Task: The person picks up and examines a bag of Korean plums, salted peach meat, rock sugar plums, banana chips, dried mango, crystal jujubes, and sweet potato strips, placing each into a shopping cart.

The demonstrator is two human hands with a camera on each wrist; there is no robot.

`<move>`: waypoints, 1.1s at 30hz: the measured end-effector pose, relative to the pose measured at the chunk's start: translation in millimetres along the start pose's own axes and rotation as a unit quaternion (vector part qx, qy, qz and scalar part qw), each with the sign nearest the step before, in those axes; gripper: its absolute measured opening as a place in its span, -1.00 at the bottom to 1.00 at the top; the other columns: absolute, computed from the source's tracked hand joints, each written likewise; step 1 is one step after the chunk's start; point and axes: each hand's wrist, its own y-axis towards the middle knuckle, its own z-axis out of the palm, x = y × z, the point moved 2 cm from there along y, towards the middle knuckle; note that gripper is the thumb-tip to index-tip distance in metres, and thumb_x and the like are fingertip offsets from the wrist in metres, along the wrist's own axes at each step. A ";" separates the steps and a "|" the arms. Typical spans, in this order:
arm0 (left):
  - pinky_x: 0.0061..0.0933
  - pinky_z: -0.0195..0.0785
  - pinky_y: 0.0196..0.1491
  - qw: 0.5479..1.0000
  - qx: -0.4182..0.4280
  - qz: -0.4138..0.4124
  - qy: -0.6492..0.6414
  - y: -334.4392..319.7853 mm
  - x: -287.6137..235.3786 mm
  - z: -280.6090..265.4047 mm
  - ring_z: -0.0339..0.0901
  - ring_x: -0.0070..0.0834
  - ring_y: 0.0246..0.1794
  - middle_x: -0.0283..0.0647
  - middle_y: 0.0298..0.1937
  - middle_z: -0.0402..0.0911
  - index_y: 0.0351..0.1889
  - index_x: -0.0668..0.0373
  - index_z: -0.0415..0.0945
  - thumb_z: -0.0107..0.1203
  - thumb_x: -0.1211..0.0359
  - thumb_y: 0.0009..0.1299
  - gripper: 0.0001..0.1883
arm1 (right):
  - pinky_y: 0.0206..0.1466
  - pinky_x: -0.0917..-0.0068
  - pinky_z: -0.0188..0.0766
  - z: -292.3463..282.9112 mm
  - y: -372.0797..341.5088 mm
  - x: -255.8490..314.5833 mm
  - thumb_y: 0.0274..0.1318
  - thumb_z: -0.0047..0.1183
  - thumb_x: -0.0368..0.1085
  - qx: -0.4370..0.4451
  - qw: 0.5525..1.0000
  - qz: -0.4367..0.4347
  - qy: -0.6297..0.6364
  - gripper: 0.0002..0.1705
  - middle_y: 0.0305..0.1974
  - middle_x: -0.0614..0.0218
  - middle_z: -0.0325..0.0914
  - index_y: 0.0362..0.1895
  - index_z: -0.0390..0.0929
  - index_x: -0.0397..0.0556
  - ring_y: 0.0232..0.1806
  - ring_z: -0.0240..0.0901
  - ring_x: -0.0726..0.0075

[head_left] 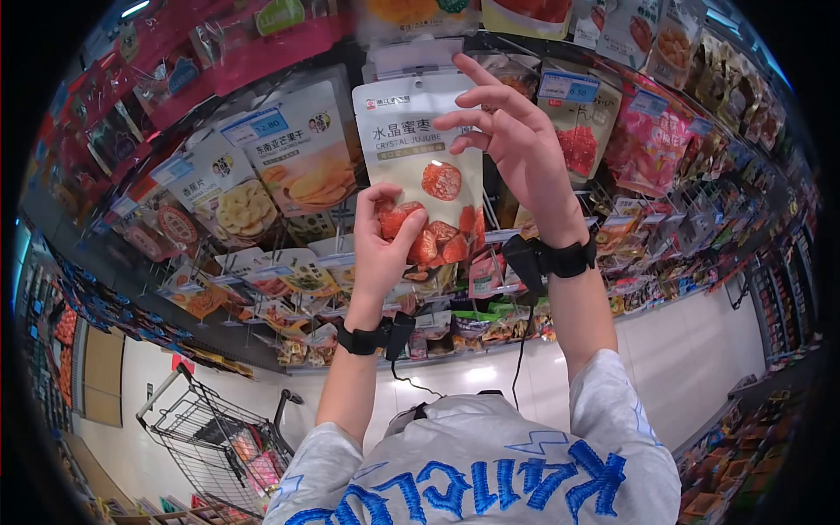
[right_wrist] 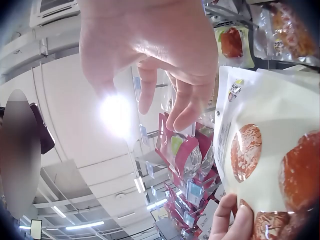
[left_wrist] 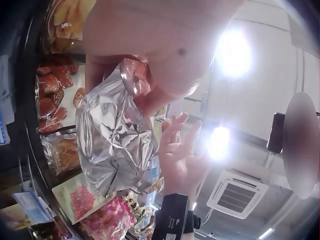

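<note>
My left hand [head_left: 382, 247] grips the lower left edge of a pouch of crystal jujubes [head_left: 418, 166], thumb across its printed front. The pouch hangs upright before the shelf hooks, its pale face turned toward me. In the left wrist view its crinkled silver foil back [left_wrist: 114, 135] shows. Beside the upper right of the pouch is my right hand [head_left: 528, 140], with fingers spread and loosely bent and nothing in them. The right wrist view has this hand [right_wrist: 155, 45] apart from the pouch front [right_wrist: 272, 112].
Packs of dried mango [head_left: 306, 166] and banana chips [head_left: 232, 197] hang at the left. A pink pack [head_left: 649, 144] and a red-fruit pack [head_left: 577, 144] hang at the right, with price tags [head_left: 569, 87] on the hooks. A shopping cart [head_left: 206, 429] stands on the floor behind, lower left.
</note>
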 end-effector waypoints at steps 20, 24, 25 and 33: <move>-0.47 0.37 0.14 0.986 -0.048 -0.072 -0.146 7.1 51.0 12.4 0.41 -0.56 0.09 -0.28 0.12 0.34 0.17 0.14 0.23 0.06 0.56 0.42 -0.60 | 0.04 0.50 0.47 -14.9 -101.4 -102.9 0.12 0.29 -0.22 -0.220 0.956 0.183 -0.062 -0.05 0.04 0.09 0.51 0.41 -0.06 -0.26 0.02 0.50 0.44; -0.47 0.38 0.14 0.986 -0.066 -0.065 -0.142 2.7 52.6 22.7 0.42 -0.56 0.09 -0.29 0.11 0.35 0.16 0.14 0.22 0.06 0.55 0.42 -0.61 | 0.06 0.50 0.47 -25.4 -105.0 -109.5 0.16 0.26 -0.25 -0.218 0.957 0.165 -0.097 -0.16 0.05 0.09 0.51 0.37 0.04 -0.26 0.04 0.49 0.47; -0.45 0.35 0.18 0.985 -0.075 -0.067 -0.138 -0.4 52.2 24.8 0.40 -0.55 0.14 -0.28 0.18 0.33 0.23 0.13 0.22 0.04 0.55 0.43 -0.57 | 0.06 0.50 0.47 -26.5 -108.7 -108.3 0.16 0.26 -0.25 -0.213 0.958 0.167 -0.093 -0.16 0.05 0.09 0.51 0.37 0.04 -0.26 0.04 0.49 0.47; -0.32 0.10 0.40 0.994 -0.081 -0.070 -0.003 -46.3 29.2 45.5 0.17 -0.36 0.44 -0.09 0.51 0.08 0.50 0.28 0.01 0.10 0.49 0.41 -0.28 | 0.35 0.36 0.25 -18.1 -146.2 -85.8 0.20 0.15 -0.43 -0.178 0.955 0.204 0.120 -0.11 0.30 0.09 0.26 0.46 -0.13 -0.24 0.31 0.27 0.28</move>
